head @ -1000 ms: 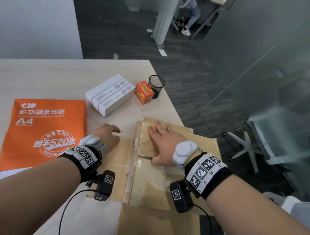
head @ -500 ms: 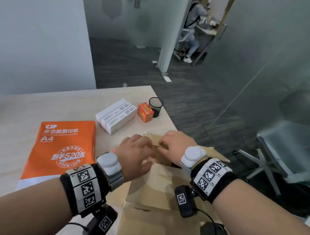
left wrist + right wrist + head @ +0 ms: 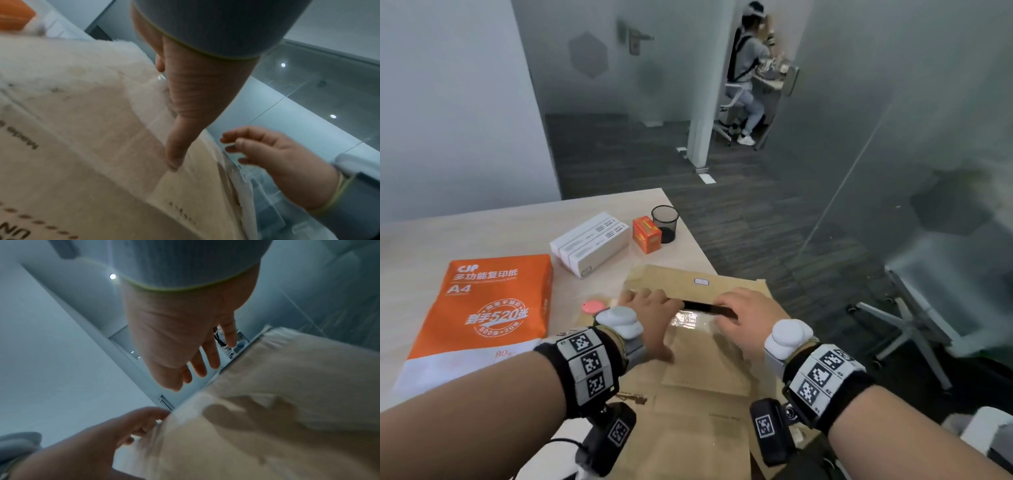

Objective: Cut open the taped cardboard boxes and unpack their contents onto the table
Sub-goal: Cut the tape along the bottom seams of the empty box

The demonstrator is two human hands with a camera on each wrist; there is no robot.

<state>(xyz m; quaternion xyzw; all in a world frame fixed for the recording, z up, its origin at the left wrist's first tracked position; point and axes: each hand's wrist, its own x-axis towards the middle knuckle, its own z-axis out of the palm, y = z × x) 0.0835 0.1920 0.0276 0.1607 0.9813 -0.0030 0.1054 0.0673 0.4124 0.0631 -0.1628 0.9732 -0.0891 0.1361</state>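
Flap (image 3: pixel 702 356) now lifted, dark gap showing beyond its edge. Left hand (image 3: pixel 643 308) fingers grip flap; right hand (image 3: pixel 746 315) fingers curl at edge, grip unclear. Cardboard box (image 3: pixel 688 428) lower centre, on surface (image 3: pixel 465 240).

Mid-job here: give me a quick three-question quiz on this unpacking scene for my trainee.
1. True or false: the flaps of the box under the left hand and right hand are closed tight.
2. What stands right beside the black mesh cup? A, a small orange box; B, a stapler; C, a mug.
3. How many white boxes lie side by side on the table?

Key: 1, false: a dark gap shows between the flaps. 2, A. 3, three.
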